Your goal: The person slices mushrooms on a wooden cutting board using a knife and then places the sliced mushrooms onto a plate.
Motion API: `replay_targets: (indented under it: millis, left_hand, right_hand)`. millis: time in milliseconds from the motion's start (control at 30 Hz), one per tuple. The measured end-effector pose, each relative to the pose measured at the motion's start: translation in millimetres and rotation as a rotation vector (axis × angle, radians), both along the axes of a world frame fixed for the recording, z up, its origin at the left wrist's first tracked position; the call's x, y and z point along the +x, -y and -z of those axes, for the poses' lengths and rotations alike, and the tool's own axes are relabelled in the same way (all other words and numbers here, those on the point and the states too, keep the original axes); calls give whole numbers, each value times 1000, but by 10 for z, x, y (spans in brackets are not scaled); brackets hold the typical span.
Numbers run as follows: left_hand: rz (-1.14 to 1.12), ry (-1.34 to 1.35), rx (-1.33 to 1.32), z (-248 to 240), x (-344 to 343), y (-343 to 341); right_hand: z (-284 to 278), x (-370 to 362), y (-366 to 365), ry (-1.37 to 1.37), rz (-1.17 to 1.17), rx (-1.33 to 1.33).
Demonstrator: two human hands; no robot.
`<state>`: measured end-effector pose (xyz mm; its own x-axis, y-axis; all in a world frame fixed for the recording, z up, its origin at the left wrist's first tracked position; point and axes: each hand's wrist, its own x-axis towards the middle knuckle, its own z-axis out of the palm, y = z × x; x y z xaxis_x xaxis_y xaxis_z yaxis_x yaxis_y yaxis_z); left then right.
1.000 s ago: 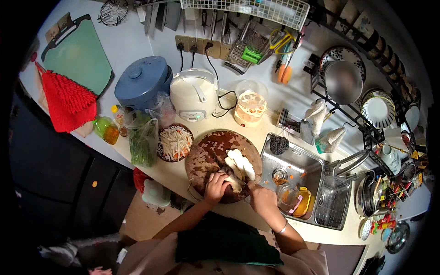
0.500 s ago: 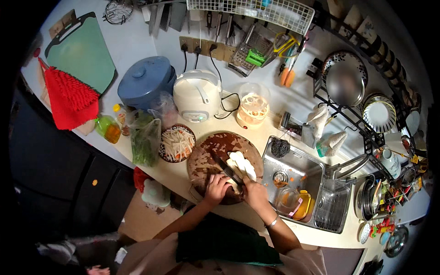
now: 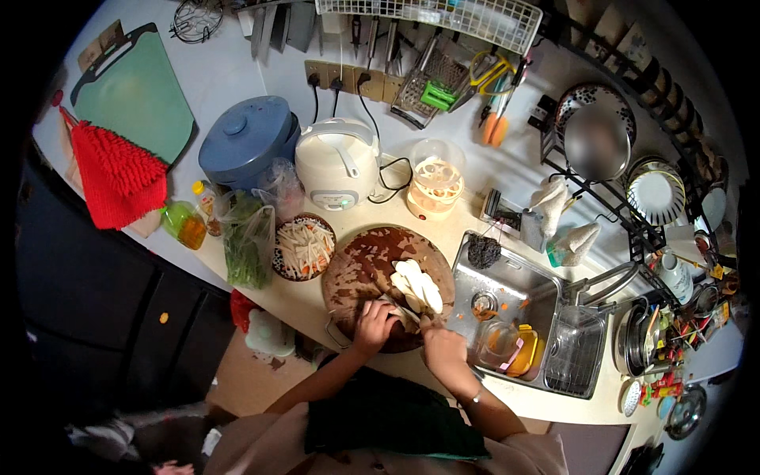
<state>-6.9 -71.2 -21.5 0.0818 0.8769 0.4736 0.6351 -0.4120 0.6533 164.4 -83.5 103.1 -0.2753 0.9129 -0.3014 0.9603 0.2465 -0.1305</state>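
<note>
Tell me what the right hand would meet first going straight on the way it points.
Probably the pale slices on the round chopping board, just ahead of the right hand; depth is unclear in this single view, so it might pass above them.

Head view: looking steeply down from the wearer's head, facing across the counter (image 3: pixel 538 403) toward the wall (image 3: pixel 229 79).
Left hand (image 3: pixel 374 326) and right hand (image 3: pixel 445 348): seen from above and behind, near, just below centre.
Back wall: angled away along the top, farther off.
Sink (image 3: pixel 511 277): caught right of centre.
Outer edges: bent by the wide fisheye lens, black at the corners.
</note>
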Motion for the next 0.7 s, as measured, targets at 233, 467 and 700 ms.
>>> replay_targets:
  millis: [233, 467, 700]
  left_hand:
    - [1, 31, 32, 61, -11, -16]
    - [-23, 80, 4, -1, -8, -4]
    - [-1, 97, 30, 45, -6, -43]
  right_hand:
    - [398, 111, -264, -326, -39, 197]
    - [-39, 175, -117, -141, -41, 104]
    - [-435, 147, 26, 24, -11, -38]
